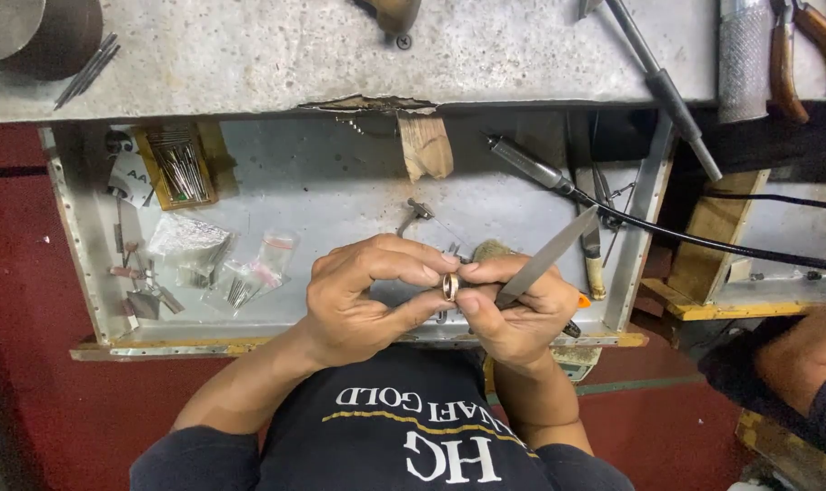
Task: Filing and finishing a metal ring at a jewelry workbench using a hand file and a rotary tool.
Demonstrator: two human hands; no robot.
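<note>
Ring: small gold-coloured band, standing on edge, pinched between fingertips of both hands, right at the midpoint where they meet, over the tray.
View: head cam only, looking straight down.
L hand: curled, thumb + forefinger closed on the ring's left side; other fingers folded under.
R hand: grasping 2 things – fingertips on the ring's right side, and a flat grey file held in the same hand, blade slanting up & away to the right, past the knuckles.
Orange bit: sticks out at R hand's outer edge; can't tell what it belongs to.
Tray: shallow metal drawer under both hands, front lip just below the wrists.
Left of L hand: clear plastic bags w/ small parts, loose burrs; further up-left a wooden box of thin bits.
Above hands: wooden bench peg jutting from the grey bench top.
Up-right of R hand: black handpiece w/ cable trailing right, not touching the hand.
Far right: another person's arm, well apart from both hands.
Top right on bench: pliers w/ brown handles.
</note>
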